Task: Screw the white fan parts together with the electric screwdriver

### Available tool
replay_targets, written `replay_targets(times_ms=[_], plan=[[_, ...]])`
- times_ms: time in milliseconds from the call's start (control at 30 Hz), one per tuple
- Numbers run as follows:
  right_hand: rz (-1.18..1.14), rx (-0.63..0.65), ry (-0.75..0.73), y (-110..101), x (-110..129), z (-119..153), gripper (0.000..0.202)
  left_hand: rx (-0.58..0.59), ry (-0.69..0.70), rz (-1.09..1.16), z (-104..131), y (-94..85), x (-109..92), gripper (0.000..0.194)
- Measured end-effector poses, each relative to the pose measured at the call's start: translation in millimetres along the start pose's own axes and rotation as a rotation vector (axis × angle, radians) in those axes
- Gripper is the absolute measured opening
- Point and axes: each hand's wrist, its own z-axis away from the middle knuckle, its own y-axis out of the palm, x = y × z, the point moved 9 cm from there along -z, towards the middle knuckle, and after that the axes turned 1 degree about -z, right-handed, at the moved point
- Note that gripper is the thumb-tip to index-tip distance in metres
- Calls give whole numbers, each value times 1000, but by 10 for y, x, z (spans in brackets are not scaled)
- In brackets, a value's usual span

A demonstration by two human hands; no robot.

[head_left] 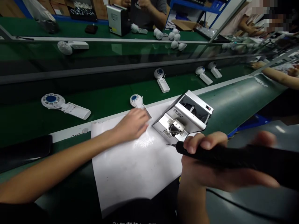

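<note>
White sheet (135, 168) lies on the near bench. Left hand (132, 124) closed around the handle of a small white fan (137, 102), at the sheet's far edge beside the green belt (105, 102). Right hand (210, 168) wrapped tight around a black electric screwdriver (233, 157), tip just near the silver screw feeder (184, 116). More fans farther along the belt.

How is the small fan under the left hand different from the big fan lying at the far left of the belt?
The small fan has a little round head, while the big fan has a wider one. The left hand covers the small fan's handle; the big fan lies untouched, its whole handle showing. The small fan sits at the edge of the white sheet; the big fan lies on the green belt. Both are white with a blue centre.
</note>
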Motion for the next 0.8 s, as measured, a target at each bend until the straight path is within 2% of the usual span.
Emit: replay_targets(times_ms=[67,133,200,267,367,467,700,800], plan=[[-94,50,-32,187,-48,-67,43,81,85,30,265,182,-336,18],[-127,76,21,364,-134,-121,30,165,171,37,497,378,-617,11],[-127,78,25,520,-173,-155,22,214,272,14,673,531,-843,6],[-116,99,22,693,-233,-158,19,206,351,-8,769,601,-989,8],[-97,144,95,939,-444,-93,20,133,393,-18,785,582,-1064,13],[-98,169,161,1080,-636,10,21,91,402,-9,757,540,-1067,16],[-69,206,195,1116,-809,124,23,92,401,14,754,541,-1071,13],[-80,260,194,1142,-896,190,23,102,388,25,760,557,-1065,12]])
